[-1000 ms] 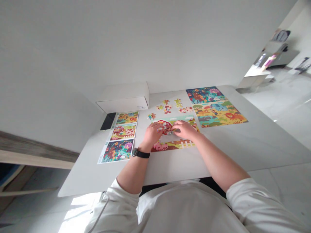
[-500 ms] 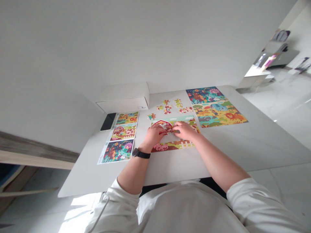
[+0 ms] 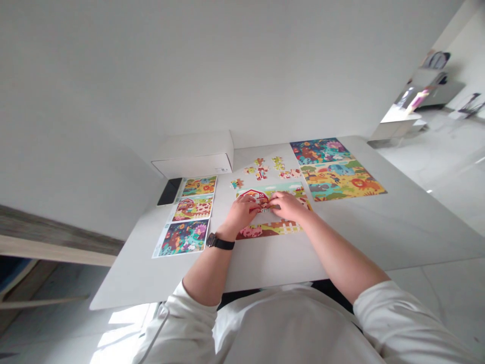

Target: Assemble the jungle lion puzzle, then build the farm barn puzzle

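Observation:
A partly assembled farm jigsaw puzzle (image 3: 257, 231) lies in front of me, with a red barn at its upper left and a pink pig and white fence along its lower strip. My left hand (image 3: 242, 211), a black watch on its wrist, rests over the barn side, fingers closed. From the right, my right hand (image 3: 286, 206) meets it, fingers bent and pinched. Between the fingertips is a small puzzle piece (image 3: 264, 206), held low against the puzzle and mostly covered. Several loose puzzle pieces (image 3: 261, 173) lie just beyond the puzzle.
Three picture sheets (image 3: 192, 208) and a black phone (image 3: 170, 191) lie at left. A white box (image 3: 193, 164) stands against the wall behind them. To the right are two finished-looking puzzles, one dark (image 3: 320, 150) and one yellow (image 3: 341, 180), on the white table (image 3: 409, 227).
Both hands stay at the same spot over the puzzle; the fingertips have shifted only slightly. The loose pieces have not moved.

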Demonstrator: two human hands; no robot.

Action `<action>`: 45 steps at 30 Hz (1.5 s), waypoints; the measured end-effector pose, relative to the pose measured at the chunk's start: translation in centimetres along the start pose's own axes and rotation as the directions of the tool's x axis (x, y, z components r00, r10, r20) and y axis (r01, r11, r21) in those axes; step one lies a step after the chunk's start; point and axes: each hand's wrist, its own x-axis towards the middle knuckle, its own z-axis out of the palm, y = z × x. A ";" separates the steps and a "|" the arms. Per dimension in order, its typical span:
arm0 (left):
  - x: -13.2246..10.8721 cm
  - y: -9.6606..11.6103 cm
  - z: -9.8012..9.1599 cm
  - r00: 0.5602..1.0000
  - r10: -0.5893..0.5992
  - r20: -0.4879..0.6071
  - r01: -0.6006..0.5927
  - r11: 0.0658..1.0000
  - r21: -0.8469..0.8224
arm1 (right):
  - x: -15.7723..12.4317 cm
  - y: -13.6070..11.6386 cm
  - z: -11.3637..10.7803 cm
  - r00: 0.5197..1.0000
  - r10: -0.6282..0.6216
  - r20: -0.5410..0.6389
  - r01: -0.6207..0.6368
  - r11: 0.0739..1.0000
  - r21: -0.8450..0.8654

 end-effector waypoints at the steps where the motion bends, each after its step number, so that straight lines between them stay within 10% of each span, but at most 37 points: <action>1: 0.0 0.2 -0.1 1.000 0.010 -0.004 -0.010 1.000 -0.016 | 0.0 0.0 -0.1 1.000 -0.001 0.004 0.001 1.000 -0.002; 22: 0.0 0.8 0.4 0.987 0.136 0.086 -0.120 0.978 -0.172 | 0.1 -0.9 -0.4 0.999 0.033 0.024 -0.031 0.996 -0.085; 27: 0.1 0.7 -0.3 0.995 0.073 -0.073 -0.083 0.986 -0.143 | 0.0 0.2 -1.1 0.989 0.101 -0.104 -0.097 0.994 0.047; 32: -0.1 -0.5 -1.4 0.938 -0.150 -0.313 0.123 0.987 -0.105 | -0.2 3.3 -3.3 0.849 0.393 -0.353 -0.347 0.919 0.188; 37: -0.2 -1.9 -1.7 0.881 -0.300 -0.366 0.264 0.953 -0.147 | -1.2 6.2 -4.9 0.733 0.601 -0.318 -0.597 0.793 0.122; 45: -0.6 -2.7 -0.5 0.978 -0.142 -0.156 0.145 0.989 0.012 | -2.4 7.8 -5.8 0.839 0.542 -0.046 -0.544 0.835 -0.077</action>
